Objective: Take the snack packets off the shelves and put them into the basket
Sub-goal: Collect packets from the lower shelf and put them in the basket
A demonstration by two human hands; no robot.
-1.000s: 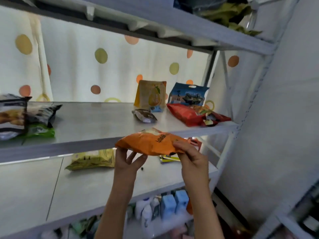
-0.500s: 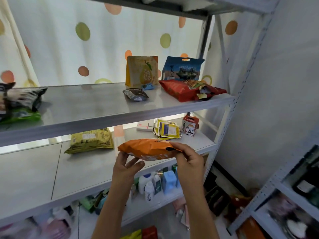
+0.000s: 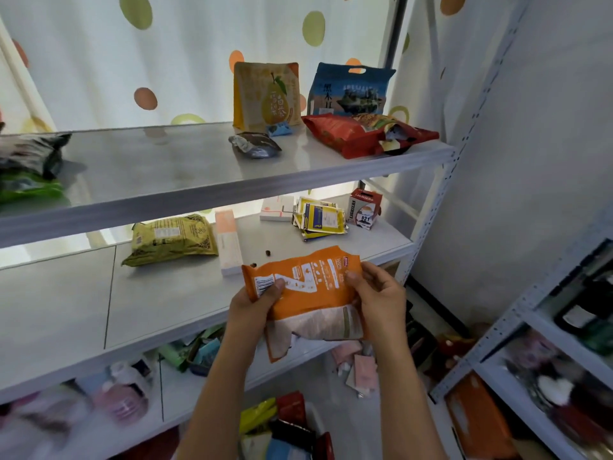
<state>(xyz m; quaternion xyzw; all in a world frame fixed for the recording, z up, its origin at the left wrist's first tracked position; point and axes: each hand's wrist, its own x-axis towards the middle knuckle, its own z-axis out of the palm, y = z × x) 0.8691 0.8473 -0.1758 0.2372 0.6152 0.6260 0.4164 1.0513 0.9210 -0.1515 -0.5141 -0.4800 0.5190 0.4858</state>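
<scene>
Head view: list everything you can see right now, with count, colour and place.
orange packet: 1, orange and white, held in front of the middle shelf
pear pouch: 1, yellow, upright at back of upper shelf
blue bag: 1, blue, upright beside the pear pouch
red packet: 1, red, lying on upper shelf, right
dark packet: 1, dark grey, upper shelf, centre
olive packet: 1, yellow-green, lying on middle shelf
sachets: several, yellow and blue, middle shelf, right
small box: 1, red and white, right of sachets
hands: left and right, both gripping the orange packet
</scene>
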